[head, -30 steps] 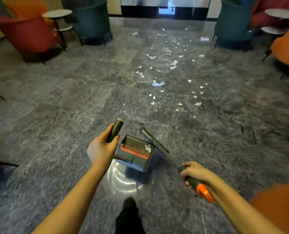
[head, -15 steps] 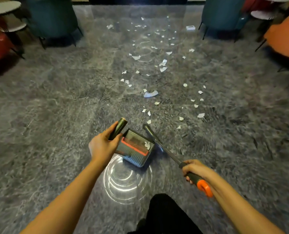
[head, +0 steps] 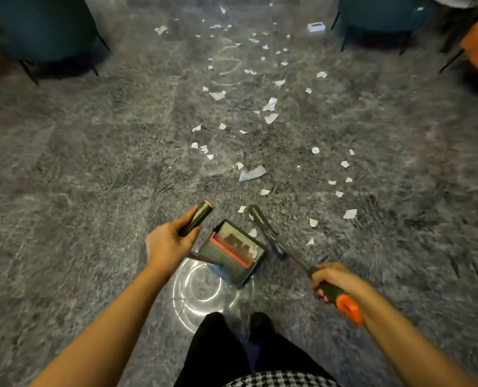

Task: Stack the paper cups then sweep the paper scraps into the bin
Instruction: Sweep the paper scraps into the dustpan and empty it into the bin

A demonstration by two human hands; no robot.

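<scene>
Paper scraps [head: 251, 173] strewn over the grey floor [head: 92, 177], from just beside the broom [head: 265, 229] head out toward the teal chairs [head: 380, 12]; a few bits lying inside the dustpan [head: 232, 254]. Left grip [head: 168, 244] wrapped round the dustpan's dark handle [head: 196, 217], pan tilted beside a bright ring of reflected light. Right grip [head: 334, 277] clenched on the broom shaft near its orange end, broom head low, just right of the pan. Black trouser legs [head: 218, 353] at the bottom edge.
</scene>
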